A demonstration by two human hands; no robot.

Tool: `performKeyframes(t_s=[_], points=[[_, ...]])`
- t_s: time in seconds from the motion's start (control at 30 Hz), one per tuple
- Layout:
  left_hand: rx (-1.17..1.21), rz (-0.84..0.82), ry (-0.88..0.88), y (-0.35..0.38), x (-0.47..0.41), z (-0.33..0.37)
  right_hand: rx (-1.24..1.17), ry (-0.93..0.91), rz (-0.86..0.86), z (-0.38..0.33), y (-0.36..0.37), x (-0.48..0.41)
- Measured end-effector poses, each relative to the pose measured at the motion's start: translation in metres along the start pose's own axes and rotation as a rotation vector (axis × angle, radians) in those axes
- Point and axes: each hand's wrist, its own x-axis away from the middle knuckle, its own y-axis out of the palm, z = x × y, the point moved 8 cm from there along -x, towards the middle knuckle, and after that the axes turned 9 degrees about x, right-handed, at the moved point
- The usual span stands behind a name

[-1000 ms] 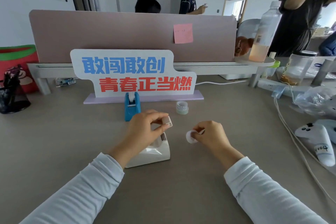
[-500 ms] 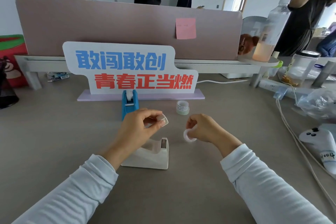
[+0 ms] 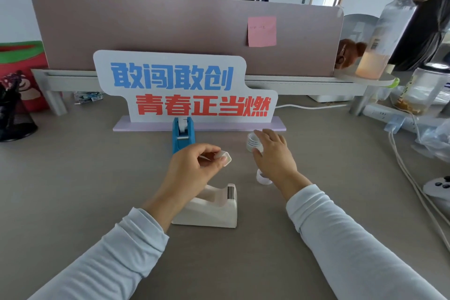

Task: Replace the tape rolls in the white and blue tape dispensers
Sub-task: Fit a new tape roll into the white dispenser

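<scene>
The white tape dispenser [image 3: 211,207] sits on the desk near me, its roll slot empty. My left hand [image 3: 192,165] hovers above it, pinching a small white spindle piece [image 3: 225,157]. The blue tape dispenser [image 3: 183,135] stands farther back by the sign, a roll in it. My right hand [image 3: 274,153] reaches forward with its fingers around a stack of new tape rolls [image 3: 253,142]. A used white ring [image 3: 263,178] lies on the desk under my right wrist.
A lettered sign [image 3: 185,90] on a purple base stands behind the dispensers, in front of a pink divider [image 3: 170,31]. White cables [image 3: 409,178] and a game controller [image 3: 438,189] lie at the right. A black mesh cup [image 3: 14,117] stands at the left.
My right hand has set the used white ring down on the desk and moved forward to the stack of tape rolls. My left hand still pinches the spindle piece.
</scene>
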Motion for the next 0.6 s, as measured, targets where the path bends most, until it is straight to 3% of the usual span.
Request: performKeyframes(t_s=[0.5, 0.6], points=[[0.002, 0.002, 0.030, 0.001, 0.001, 0.001, -0.172, 0.116, 0.000, 0.013, 0.008, -0.013], [0.011, 0.001, 0.032, 0.001, 0.002, 0.001, -0.230, 0.072, 0.103, 0.010, 0.000, -0.012]])
